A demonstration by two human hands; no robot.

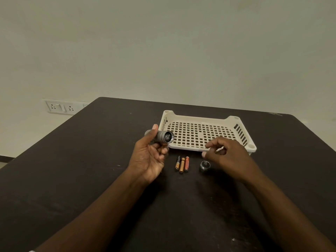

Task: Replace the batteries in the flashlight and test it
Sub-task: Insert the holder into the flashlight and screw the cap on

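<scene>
My left hand [150, 157] grips a short grey flashlight [163, 137] sideways above the table, its open rear end facing right with a battery holder showing inside. The flashlight's round cap [205, 166] lies on the table below my right hand [227, 157]. That hand hovers with its fingers loosely curled and apart; I see nothing clearly held in it. Three small batteries [182, 164] lie side by side on the dark table between my hands, one black and gold, one gold, one orange.
A cream perforated plastic tray [243, 128] sits just beyond my hands, nothing inside. The dark table [91, 170] ends at a far edge near the pale wall. A wall socket plate [60, 106] is at the far left.
</scene>
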